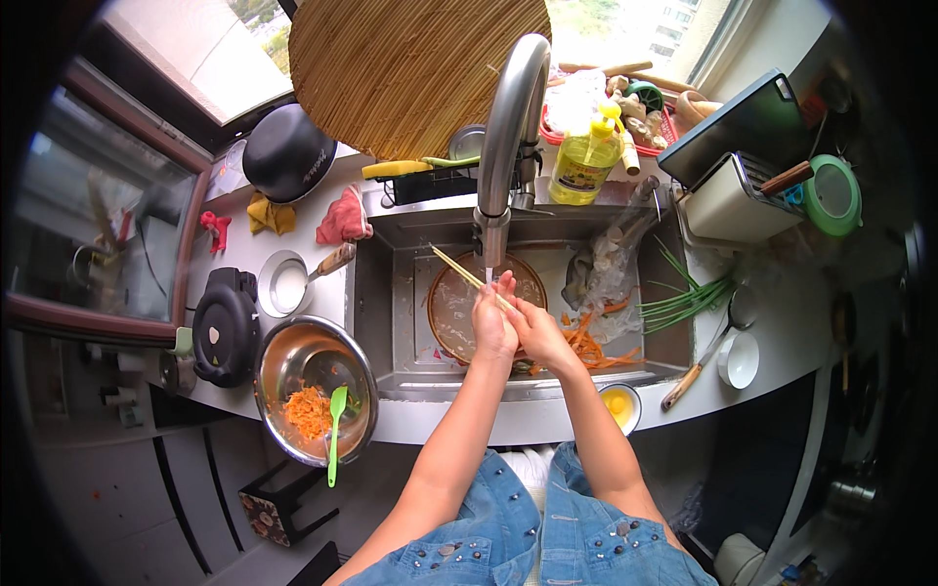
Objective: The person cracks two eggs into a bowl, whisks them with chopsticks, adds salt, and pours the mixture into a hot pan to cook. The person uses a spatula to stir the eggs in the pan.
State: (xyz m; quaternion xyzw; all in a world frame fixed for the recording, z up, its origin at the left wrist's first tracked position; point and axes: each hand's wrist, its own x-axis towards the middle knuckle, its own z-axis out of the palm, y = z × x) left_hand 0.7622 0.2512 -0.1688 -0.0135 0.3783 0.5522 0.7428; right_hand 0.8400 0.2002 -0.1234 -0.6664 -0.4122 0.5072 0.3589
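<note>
A pair of wooden chopsticks lies between my two hands, pointing up and to the left. My left hand is around them with its fingertips near the thin stream of water from the steel faucet. My right hand presses against the left palm and grips the chopsticks from the other side. Below my hands, a round brown-rimmed vessel with water in it sits in the stainless steel sink. Orange carrot peelings lie right of my hands, partly behind my right wrist.
A steel bowl with shredded carrot and a green spatula overhangs the counter's left edge. A bowl of egg yolks stands by my right forearm. Scallions hang over the sink's right rim. Detergent stands behind the sink.
</note>
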